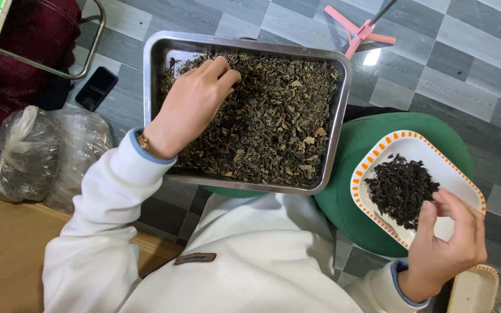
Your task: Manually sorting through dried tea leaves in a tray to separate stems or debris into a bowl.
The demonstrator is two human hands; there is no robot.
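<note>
Head view: left hand (189,107) dug, fingers curled, into leaves (268,122) in tray (334,139); right hand (445,246) pinched dark bits over plate (453,174) (perched on lap). Tilt risked spilling.

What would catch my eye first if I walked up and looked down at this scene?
The big metal tray heaped with dried dark leaves sits centre, the left hand digging into them. At lower right, the right hand pinches at a darker pile on an orange-rimmed white plate.
</note>
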